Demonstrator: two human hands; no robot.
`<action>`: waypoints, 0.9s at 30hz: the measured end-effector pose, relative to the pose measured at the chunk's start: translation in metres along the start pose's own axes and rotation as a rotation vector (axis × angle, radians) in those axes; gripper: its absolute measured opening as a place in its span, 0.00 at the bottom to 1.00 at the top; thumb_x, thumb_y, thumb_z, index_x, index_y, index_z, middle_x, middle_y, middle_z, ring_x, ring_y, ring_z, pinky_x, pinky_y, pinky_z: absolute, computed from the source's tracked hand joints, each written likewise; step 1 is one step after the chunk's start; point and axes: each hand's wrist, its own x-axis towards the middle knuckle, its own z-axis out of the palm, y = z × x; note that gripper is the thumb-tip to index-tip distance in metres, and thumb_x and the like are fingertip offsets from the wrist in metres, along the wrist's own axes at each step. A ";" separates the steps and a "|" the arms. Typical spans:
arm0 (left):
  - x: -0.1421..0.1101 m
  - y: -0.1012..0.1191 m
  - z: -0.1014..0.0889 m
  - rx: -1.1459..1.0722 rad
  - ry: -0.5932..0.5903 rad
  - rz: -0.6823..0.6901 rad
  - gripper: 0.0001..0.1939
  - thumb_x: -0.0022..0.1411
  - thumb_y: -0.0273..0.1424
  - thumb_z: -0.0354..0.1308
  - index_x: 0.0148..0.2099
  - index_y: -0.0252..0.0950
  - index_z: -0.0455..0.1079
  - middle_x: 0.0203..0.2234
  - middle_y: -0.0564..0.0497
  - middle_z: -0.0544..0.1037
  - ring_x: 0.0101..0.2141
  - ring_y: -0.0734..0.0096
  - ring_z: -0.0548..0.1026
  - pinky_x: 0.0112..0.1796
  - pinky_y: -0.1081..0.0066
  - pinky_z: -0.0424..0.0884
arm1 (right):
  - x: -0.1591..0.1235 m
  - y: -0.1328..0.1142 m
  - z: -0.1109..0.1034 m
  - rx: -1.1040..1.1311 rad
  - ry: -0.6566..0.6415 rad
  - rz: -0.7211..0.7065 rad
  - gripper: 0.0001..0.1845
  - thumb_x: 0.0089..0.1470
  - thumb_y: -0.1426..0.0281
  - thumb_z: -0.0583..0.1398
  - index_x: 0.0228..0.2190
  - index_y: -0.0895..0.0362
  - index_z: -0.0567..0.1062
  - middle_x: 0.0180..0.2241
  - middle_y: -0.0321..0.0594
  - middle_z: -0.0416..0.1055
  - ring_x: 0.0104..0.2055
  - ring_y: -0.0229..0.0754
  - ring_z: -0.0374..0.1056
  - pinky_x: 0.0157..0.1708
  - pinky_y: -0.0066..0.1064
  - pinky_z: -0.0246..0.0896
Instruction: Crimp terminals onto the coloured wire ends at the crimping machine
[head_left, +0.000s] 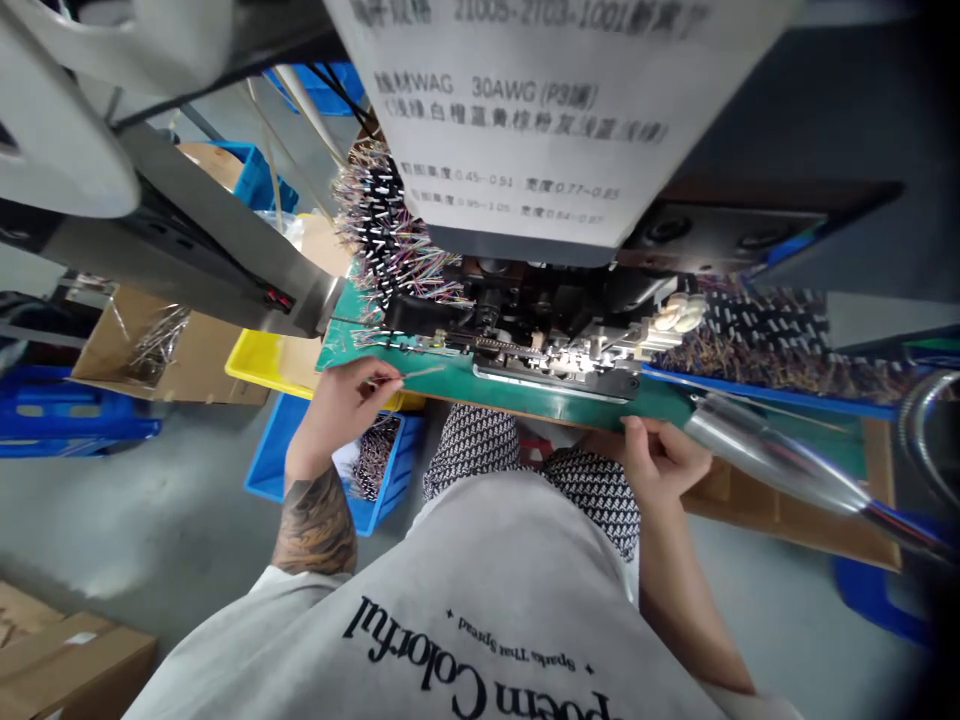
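My left hand [349, 400] is closed in a pinch at the left front edge of the green work surface [525, 397]. A thin pale strip [424, 373] sticks out of its fingertips towards the machine; its exact kind is unclear. Past these fingers lie some thin wires [367, 338]. My right hand [664, 455] is at the right front edge, thumb and fingers pressed together. Whatever it may hold is too small to make out. Between and beyond both hands stands a crimping machine [555, 345], its lit metal working parts facing me.
Bundles of multicoloured wires [397, 225] lie behind the machine at left, more wires [757, 335] at right. A metal tube [780, 460] extends beside my right hand. Below left are a blue bin [394, 490] and a yellow tray [255, 362]. A printed sheet [555, 100] hangs overhead.
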 end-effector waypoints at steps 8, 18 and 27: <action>0.010 0.094 0.062 -0.520 -0.208 0.305 0.02 0.65 0.26 0.71 0.38 0.37 0.81 0.35 0.49 0.86 0.36 0.70 0.83 0.37 0.71 0.80 | 0.006 -0.067 0.030 0.251 -0.343 0.011 0.16 0.64 0.64 0.63 0.24 0.55 0.79 0.15 0.29 0.59 0.18 0.33 0.55 0.23 0.29 0.56; 0.012 0.109 0.117 -1.007 -0.456 -0.020 0.01 0.66 0.26 0.68 0.40 0.35 0.80 0.39 0.46 0.83 0.36 0.65 0.86 0.27 0.73 0.81 | 0.019 -0.062 0.013 0.288 -0.116 0.272 0.12 0.62 0.60 0.64 0.29 0.51 0.81 0.27 0.36 0.77 0.29 0.41 0.73 0.31 0.35 0.69; 0.019 0.088 0.116 -0.585 -0.393 0.249 0.02 0.65 0.27 0.71 0.38 0.38 0.81 0.37 0.48 0.86 0.38 0.67 0.84 0.38 0.69 0.81 | 0.122 -0.020 -0.023 -0.329 0.060 -0.019 0.13 0.59 0.60 0.65 0.30 0.56 0.82 0.18 0.30 0.56 0.23 0.35 0.53 0.29 0.35 0.56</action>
